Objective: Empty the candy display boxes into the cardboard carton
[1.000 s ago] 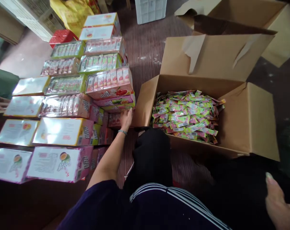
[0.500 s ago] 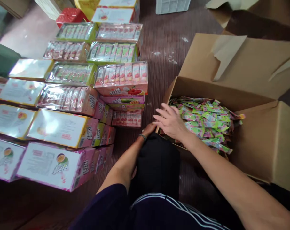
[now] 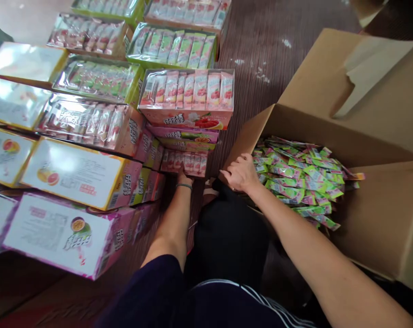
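Observation:
My right hand (image 3: 241, 173) has its fingers curled over the left wall of an open cardboard box (image 3: 249, 132), closed on that edge. Inside the box lies a heap of green and pink sachets (image 3: 300, 175). My left hand (image 3: 185, 178) reaches down to the near side of a low display box of pink packets (image 3: 189, 160), at the foot of a short stack, and appears to touch it. Most of its fingers are hidden in shadow. On top of that stack sits a pink display box (image 3: 189, 98) with upright packets under clear film.
Stacked, film-wrapped display boxes fill the left side, among them a white-topped purple-edged box (image 3: 56, 232) and a yellow-edged box (image 3: 74, 171). The carton's raised flap (image 3: 315, 68) leans outward at the back. My knee (image 3: 233, 223) is between both arms.
My left hand has moved left from the carton's edge to the low display box. My right hand's spread fingers have closed over the carton wall. The view has shifted.

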Demonstrator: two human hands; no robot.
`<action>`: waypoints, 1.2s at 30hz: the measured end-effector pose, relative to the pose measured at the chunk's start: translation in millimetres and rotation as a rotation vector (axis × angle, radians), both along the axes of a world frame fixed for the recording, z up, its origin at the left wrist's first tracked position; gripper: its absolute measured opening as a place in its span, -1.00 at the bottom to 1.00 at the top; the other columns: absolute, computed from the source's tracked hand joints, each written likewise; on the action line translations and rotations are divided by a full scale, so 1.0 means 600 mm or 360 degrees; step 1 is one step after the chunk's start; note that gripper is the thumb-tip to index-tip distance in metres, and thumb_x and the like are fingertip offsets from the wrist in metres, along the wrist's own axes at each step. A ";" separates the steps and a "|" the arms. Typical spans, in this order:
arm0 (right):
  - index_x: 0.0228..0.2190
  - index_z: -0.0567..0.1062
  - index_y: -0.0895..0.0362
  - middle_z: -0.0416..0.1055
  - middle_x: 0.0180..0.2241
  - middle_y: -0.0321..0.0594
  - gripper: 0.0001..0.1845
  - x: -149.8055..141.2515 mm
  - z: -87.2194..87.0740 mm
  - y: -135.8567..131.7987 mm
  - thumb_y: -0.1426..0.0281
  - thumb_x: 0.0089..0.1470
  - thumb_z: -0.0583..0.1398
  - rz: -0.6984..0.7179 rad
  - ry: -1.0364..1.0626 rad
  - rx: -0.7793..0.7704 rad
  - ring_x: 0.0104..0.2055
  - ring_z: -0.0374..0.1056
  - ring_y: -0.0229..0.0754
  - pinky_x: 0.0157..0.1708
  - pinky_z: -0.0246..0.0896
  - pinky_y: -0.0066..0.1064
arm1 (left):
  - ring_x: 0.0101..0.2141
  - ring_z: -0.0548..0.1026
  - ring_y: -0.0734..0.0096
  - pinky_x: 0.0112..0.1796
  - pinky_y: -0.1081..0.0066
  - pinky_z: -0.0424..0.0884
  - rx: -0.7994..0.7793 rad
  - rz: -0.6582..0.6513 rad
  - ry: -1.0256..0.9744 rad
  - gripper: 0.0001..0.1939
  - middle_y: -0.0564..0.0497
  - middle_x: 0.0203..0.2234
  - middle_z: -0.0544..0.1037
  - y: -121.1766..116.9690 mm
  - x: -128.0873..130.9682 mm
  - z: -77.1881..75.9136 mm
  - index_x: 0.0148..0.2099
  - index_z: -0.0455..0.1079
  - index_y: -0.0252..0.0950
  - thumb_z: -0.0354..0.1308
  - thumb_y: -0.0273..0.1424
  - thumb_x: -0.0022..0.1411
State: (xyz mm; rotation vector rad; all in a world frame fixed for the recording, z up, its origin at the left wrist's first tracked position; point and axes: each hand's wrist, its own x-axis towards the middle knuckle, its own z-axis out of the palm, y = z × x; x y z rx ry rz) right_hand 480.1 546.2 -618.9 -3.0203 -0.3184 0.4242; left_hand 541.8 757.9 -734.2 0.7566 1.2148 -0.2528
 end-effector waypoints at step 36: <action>-0.36 0.70 0.21 0.58 -0.32 -0.07 -0.57 -0.006 -0.035 -0.008 0.24 0.40 0.16 -0.0035 -0.0290 0.0127 -0.11 0.33 0.07 0.18 -0.05 -0.05 | -0.49 0.43 0.40 -0.49 0.45 0.36 -0.0198 0.0205 0.0234 -0.57 0.02 -0.42 0.45 -0.019 -0.016 -0.040 -0.19 0.43 -0.27 0.22 0.04 0.34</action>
